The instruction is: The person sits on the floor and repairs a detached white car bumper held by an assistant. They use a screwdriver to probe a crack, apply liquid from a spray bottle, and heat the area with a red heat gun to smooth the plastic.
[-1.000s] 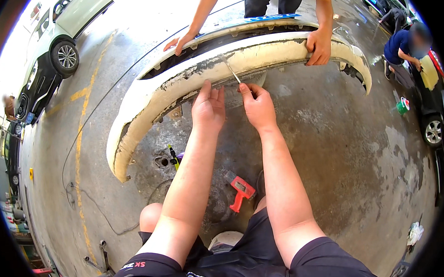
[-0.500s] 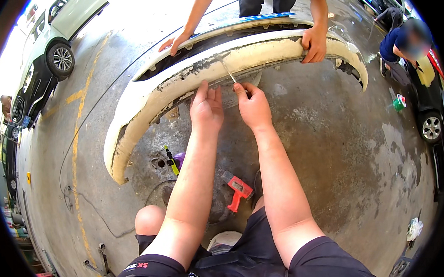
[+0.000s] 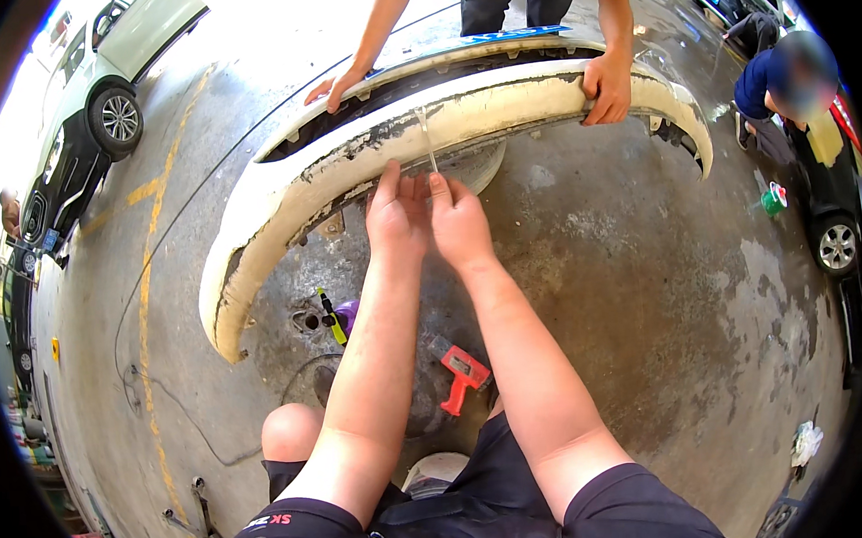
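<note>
A white car bumper with worn, blackened patches lies across the upper middle, its ends curving toward me. My left hand is at its lower edge, fingers partly bent and fingertips against the lip; some finger contact is hidden. Close beside it, my right hand is closed around a slim metal tool, thumb along it. The tool's shaft points up over the bumper's face, its far end at a grey mark near the dark patch. The tool's handle is hidden in my fist.
Another person's hands steady the bumper from behind. On the floor lie a red heat gun and a yellow-green and purple bottle. A cable runs at left. Parked cars line the sides; a person crouches at right.
My right hand has moved left, close to my left hand, and the tool now stands more upright. My left hand and the bumper have barely moved.
</note>
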The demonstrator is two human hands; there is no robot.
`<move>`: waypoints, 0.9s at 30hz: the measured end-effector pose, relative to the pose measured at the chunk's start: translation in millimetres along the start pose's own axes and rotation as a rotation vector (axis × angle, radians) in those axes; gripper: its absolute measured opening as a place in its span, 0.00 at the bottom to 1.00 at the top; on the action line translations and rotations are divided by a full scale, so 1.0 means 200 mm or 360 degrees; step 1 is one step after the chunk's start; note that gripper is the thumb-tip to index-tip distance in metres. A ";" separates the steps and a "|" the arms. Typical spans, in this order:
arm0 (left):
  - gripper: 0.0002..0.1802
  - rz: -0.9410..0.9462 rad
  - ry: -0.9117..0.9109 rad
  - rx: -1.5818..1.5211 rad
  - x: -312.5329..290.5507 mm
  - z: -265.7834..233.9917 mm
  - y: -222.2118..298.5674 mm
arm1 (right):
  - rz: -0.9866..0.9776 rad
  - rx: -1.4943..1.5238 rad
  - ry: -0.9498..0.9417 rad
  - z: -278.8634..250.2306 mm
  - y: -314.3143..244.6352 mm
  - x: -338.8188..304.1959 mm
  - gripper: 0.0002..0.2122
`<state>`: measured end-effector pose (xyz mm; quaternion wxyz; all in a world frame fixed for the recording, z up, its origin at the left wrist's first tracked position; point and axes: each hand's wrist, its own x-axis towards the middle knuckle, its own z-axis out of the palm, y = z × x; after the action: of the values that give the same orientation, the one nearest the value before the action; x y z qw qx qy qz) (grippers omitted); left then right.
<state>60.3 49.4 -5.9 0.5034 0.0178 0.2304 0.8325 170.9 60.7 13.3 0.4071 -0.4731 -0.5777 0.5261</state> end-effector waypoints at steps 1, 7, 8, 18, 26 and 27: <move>0.10 -0.0058 -0.0067 0.0014 0.00 -0.02 0.01 | -0.0020 -0.0027 0.0038 0.04 0.01 -0.01 0.23; 0.12 -0.0179 0.0003 0.0141 -0.01 0.00 0.07 | -0.0155 -0.0283 0.0134 0.08 0.00 -0.02 0.24; 0.12 -0.0133 0.0057 0.0159 0.00 0.00 0.07 | -0.0185 -0.0361 0.0121 0.04 0.00 -0.01 0.24; 0.15 -0.0064 0.0142 0.0195 -0.04 0.04 0.08 | -0.0070 -0.0786 0.0059 -0.22 -0.15 0.10 0.29; 0.16 -0.0083 0.0162 0.0227 -0.03 0.04 0.08 | 0.0232 -0.0671 -0.0033 -0.18 -0.22 0.09 0.35; 0.16 -0.0077 0.0156 0.0231 -0.03 0.04 0.08 | 0.0275 -0.0633 -0.0047 -0.17 -0.21 0.09 0.36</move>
<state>51.6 41.4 9.6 0.5089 0.0079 0.3149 0.8011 194.3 86.6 59.3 0.2507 -0.5841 -0.6332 0.4415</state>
